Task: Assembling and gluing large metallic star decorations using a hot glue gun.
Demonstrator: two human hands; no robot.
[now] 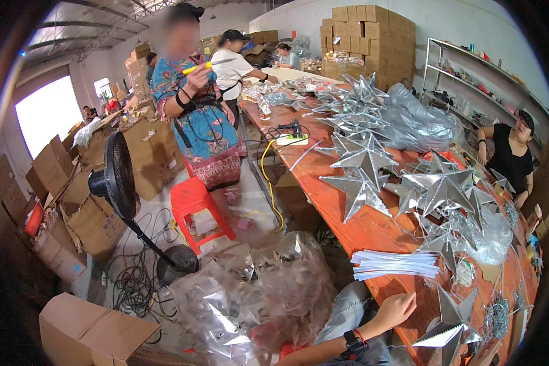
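Observation:
My left hand (395,312), with a dark watch on its wrist, is over the near edge of the table. Its fingers are curled in, and whatever may be inside them is hidden. A stack of white strips (394,265) lies just beyond it. To its right, a silver star (449,323) with raised folds sits at the table's near end. More silver stars (365,186) are piled along the tabletop, several overlapping. My right hand is out of view.
The red-brown table (323,204) bears clear plastic bags (424,119) and a power strip (292,139). On my left are a bag of stars (256,293), a black fan (119,174), a red stool (198,210) and cables. A standing person holds a yellow-handled tool (208,64); others work farther off.

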